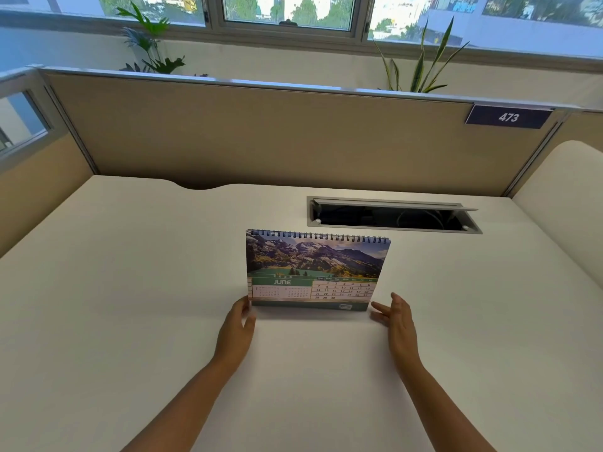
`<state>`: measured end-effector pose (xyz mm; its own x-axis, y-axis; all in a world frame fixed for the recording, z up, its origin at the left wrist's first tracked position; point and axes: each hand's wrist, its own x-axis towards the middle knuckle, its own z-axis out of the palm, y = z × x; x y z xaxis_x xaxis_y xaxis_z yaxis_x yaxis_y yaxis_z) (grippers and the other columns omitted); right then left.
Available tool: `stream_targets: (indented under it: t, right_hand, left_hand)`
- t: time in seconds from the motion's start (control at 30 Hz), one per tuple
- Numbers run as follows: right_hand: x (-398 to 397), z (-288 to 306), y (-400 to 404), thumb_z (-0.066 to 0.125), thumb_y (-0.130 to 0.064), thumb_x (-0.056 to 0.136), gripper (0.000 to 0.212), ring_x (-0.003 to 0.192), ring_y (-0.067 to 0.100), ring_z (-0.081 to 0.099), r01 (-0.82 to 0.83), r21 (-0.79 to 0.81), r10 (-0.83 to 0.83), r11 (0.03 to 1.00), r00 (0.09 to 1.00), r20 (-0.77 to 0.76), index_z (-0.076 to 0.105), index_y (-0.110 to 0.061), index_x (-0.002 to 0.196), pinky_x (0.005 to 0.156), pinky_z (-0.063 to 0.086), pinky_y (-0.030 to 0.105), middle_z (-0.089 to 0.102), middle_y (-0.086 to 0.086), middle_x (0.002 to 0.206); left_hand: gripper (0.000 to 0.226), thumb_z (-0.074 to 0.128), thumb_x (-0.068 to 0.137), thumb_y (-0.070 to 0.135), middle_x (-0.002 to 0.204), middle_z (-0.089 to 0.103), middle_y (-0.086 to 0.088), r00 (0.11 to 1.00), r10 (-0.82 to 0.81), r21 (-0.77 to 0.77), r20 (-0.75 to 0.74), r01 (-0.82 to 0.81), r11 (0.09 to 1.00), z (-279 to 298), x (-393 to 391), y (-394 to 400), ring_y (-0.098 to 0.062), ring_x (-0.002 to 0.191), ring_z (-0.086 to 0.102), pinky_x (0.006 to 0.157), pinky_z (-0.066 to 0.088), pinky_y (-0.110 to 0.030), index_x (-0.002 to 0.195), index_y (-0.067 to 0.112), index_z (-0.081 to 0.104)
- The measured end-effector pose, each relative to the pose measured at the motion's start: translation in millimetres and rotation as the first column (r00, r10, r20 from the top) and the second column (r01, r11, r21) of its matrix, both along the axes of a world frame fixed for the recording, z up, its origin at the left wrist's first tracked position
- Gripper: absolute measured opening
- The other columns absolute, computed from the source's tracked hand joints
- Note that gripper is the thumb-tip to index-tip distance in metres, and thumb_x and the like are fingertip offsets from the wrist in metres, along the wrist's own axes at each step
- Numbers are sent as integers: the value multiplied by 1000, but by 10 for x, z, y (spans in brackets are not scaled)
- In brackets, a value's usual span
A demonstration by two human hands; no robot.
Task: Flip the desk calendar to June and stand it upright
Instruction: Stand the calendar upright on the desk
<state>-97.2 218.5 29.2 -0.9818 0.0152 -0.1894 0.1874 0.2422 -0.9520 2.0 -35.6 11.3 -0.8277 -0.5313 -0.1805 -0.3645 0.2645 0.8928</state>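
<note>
The desk calendar (315, 269) stands upright on the white desk (130, 288), spiral binding on top. Its front page shows a mountain photo above the word JUNE and a date grid. My left hand (238, 324) is at the calendar's lower left corner, fingertips touching or almost touching the edge. My right hand (396, 318) hovers just off the lower right corner with fingers spread, a small gap between it and the calendar. Neither hand grips anything.
An open cable hatch (393, 215) is set into the desk behind and right of the calendar. A beige partition (261, 132) with a sign reading 473 (508, 117) walls off the back. Plants (421, 63) stand behind it, below the windows.
</note>
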Motion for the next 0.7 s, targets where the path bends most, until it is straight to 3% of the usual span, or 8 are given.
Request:
stream_targets:
  t: [0.1, 0.2, 0.4, 0.7]
  right_hand:
    - [26, -40, 63, 21, -35, 98, 45, 99, 25, 61, 6, 21, -6, 1000, 1000, -14, 34, -13, 135, 104, 35, 42, 62, 17, 123]
    - [34, -56, 70, 20, -37, 97, 46, 108, 26, 60, -26, 78, 27, 997, 1000, -11, 33, -15, 136, 106, 34, 43, 63, 14, 124]
    - [37, -126, 17, 21, -39, 97, 47, 120, 26, 53, -66, 133, 68, 989, 998, -10, 32, -18, 138, 108, 30, 44, 60, 9, 128]
    - [59, -149, 47, 22, -40, 97, 47, 123, 26, 50, -84, 111, 85, 990, 996, -11, 31, -19, 138, 108, 30, 43, 58, 9, 131]
  left_hand:
    - [49, 45, 89, 0, 140, 44, -11, 998, -54, -205, 38, 60, 977, -123, 139, 61, -28, 127, 41, 108, 32, -39, 135, 12, 35]
    - [57, 46, 86, -3, 144, 39, -11, 999, -48, -282, 16, 51, 958, -161, 216, 113, -31, 130, 39, 111, 30, -46, 138, 14, 30]
    - [61, 46, 86, -3, 147, 35, -11, 998, -41, -268, 45, 52, 962, -132, 186, 88, -31, 132, 36, 110, 30, -41, 141, 14, 24]
    - [53, 46, 89, 9, 150, 31, -7, 983, -161, -513, 84, 181, 839, -244, 232, 92, -20, 138, 27, 115, 15, -34, 139, 14, 29]
